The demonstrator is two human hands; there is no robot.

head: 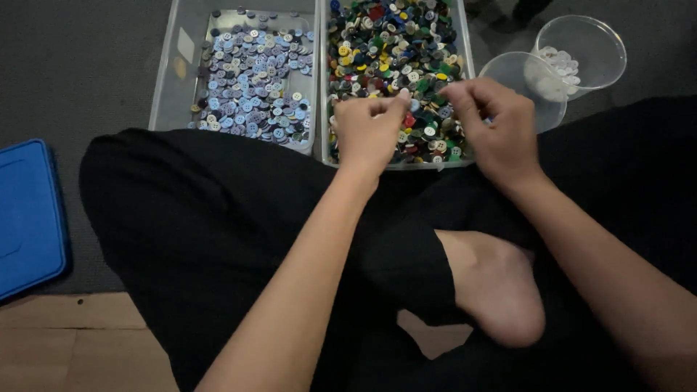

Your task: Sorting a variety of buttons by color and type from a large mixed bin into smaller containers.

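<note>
My left hand [369,131] rests on the near end of a clear bin [469,58] full of mixed coloured buttons [388,51], fingers curled with the tips pinched together at the buttons. My right hand [494,123] hovers over the same bin's right side, fingertips pinched close; whether a button sits between them cannot be told. To the left stands a second clear bin [167,80] holding mostly blue and grey buttons [254,80].
Two clear plastic cups [581,51] stand at the right, one with several white buttons. A blue lid [29,218] lies at the left on grey carpet. My crossed legs in black trousers and a bare foot [494,290] fill the foreground.
</note>
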